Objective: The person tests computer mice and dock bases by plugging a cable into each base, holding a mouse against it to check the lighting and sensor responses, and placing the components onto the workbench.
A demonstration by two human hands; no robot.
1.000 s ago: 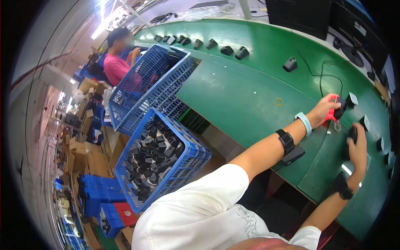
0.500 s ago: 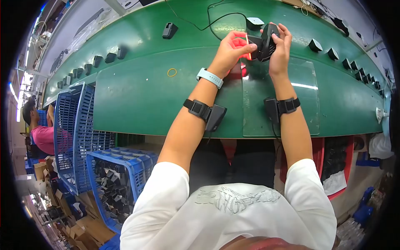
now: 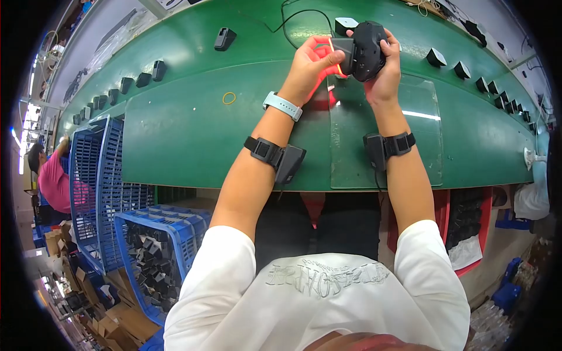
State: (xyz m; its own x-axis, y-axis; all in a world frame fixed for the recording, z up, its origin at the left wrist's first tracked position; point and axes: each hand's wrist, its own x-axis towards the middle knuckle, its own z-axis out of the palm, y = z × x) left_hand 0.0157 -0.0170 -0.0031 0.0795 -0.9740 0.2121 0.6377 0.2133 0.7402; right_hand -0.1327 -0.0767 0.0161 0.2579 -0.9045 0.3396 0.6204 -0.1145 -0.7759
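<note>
The rounded black device (image 3: 369, 51) is held above the green desk (image 3: 193, 140), and all places here are told from it. At its left side is a dark grey block (image 3: 345, 55), so close that I cannot tell if the two are joined or only touching. The fingers of the left hand (image 3: 310, 67) are clamped on this block, with the thumb on its near face (a red glow lies on these fingers). The fingers of the right hand (image 3: 386, 76) are closed around the device from its right side.

Just behind the device stands a block with a white top (image 3: 346, 24), and a black cable (image 3: 285, 23) lies to the left of it. On the near side of the device, a clear sheet (image 3: 386, 131) lies on the desk. A yellow band (image 3: 229, 98) is to the left and nearer to the person. Farther left are a single dark block (image 3: 224, 39) and a row of blocks (image 3: 125, 85); another row (image 3: 462, 70) runs to the right. Well apart, at the lower left, a blue crate (image 3: 188, 237) contains many dark pieces (image 3: 155, 266).
</note>
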